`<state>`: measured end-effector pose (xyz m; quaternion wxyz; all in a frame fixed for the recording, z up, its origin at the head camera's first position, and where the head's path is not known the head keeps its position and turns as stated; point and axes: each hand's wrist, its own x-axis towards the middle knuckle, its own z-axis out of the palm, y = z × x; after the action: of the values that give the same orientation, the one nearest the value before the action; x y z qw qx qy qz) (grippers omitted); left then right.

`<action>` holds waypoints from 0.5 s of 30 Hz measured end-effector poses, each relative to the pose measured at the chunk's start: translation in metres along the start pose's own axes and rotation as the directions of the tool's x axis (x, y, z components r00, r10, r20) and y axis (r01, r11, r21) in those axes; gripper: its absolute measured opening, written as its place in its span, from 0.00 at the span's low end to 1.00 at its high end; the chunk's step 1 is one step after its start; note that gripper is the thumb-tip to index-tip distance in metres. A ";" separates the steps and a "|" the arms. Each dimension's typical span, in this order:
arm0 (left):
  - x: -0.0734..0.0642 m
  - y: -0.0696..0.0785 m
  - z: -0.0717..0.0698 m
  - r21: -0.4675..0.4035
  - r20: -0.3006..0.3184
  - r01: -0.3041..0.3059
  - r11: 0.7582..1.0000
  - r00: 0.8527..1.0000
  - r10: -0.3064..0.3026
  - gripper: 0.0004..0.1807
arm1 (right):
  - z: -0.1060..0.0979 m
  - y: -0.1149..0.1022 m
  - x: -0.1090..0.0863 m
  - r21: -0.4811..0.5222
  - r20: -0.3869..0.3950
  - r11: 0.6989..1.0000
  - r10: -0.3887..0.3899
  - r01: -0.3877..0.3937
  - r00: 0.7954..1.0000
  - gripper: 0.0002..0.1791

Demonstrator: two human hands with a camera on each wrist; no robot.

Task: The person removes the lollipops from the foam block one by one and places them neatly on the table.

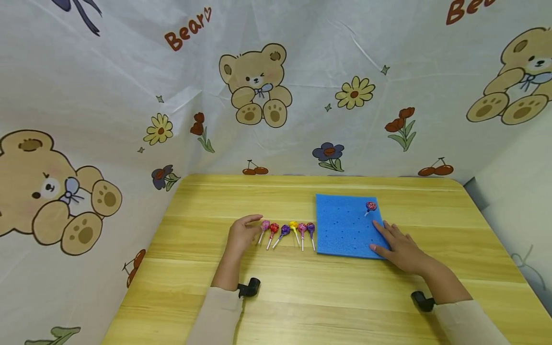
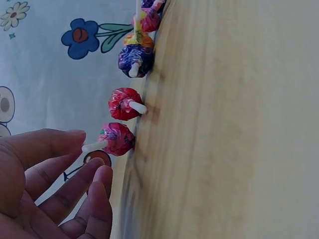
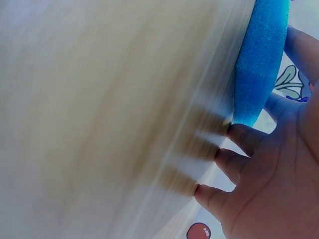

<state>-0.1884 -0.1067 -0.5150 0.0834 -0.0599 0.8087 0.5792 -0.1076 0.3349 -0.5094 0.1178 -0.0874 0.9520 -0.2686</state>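
A row of several wrapped lollipops lies on the table. At its left end are a pink lollipop (image 1: 265,224) and a red lollipop (image 1: 274,228); further right come purple, yellow and pink ones. My left hand (image 1: 243,235) is beside the pink lollipop (image 2: 117,139), its fingers apart around the stick's end without a visible pinch. To the right lies a blue foam board (image 1: 340,230) with small holes. One red-and-purple lollipop (image 1: 371,206) stands tilted in its upper right. My right hand (image 1: 403,249) rests on the board's right edge, fingers spread, some fingertips on the table.
The wooden table (image 1: 284,297) is backed by a white cloth (image 1: 310,57) printed with bears and flowers. A black wrist camera (image 1: 250,287) sits on the left wrist, another wrist camera (image 1: 422,301) on the right.
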 end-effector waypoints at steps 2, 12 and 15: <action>-0.002 0.003 -0.001 -0.019 0.006 -0.012 1.000 1.000 0.012 0.20 | 0.000 0.000 0.000 0.005 0.002 1.000 0.000 0.000 1.000 0.45; -0.009 0.020 -0.004 -0.126 -0.011 -0.076 0.989 0.997 0.075 0.21 | 0.001 0.002 0.000 0.009 0.004 1.000 -0.001 0.001 1.000 0.45; -0.010 0.024 -0.002 -0.144 -0.017 -0.102 0.984 0.995 0.101 0.20 | 0.001 0.001 0.000 0.009 0.002 1.000 -0.001 0.001 1.000 0.45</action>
<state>-0.1832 -0.1005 -0.4901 0.0452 -0.0272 0.7670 0.6395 -0.1073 0.3355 -0.5105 0.1189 -0.0878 0.9507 -0.2728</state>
